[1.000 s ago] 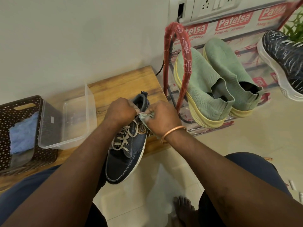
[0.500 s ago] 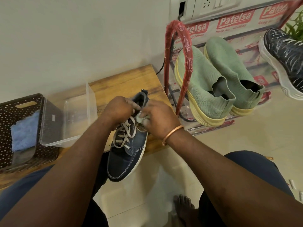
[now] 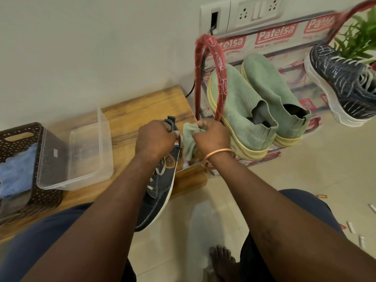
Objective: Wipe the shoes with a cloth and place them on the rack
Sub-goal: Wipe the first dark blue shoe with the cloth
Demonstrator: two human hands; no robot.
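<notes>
The left hand (image 3: 154,139) is clenched around the heel collar of a dark blue lace-up sneaker (image 3: 160,192), fingers curled over the pull tab. The sneaker is held with its heel above the front corner of the wooden counter (image 3: 142,106), and its toe slopes down toward the person, out over the tiled floor (image 3: 305,180) between the knees. The right hand (image 3: 211,137), with a copper bangle (image 3: 217,153) on its wrist, grasps a bunched pale green cloth (image 3: 189,141) just beside the sneaker's heel side; whether the cloth touches the shoe cannot be told. Right behind this hand stands the rack (image 3: 211,64), its frame wrapped in red printed plastic. On it sit a pair of green slip-on shoes (image 3: 240,104) with yellow soles, side by side with toes toward the wall, and farther right a black sneaker (image 3: 341,82) with a white sole. On the counter to the left lies a clear plastic tub (image 3: 91,159), and touching it is a dark perforated basket (image 3: 20,143) holding a blue cloth (image 3: 16,176). A bare foot (image 3: 221,259) rests on the floor below.
</notes>
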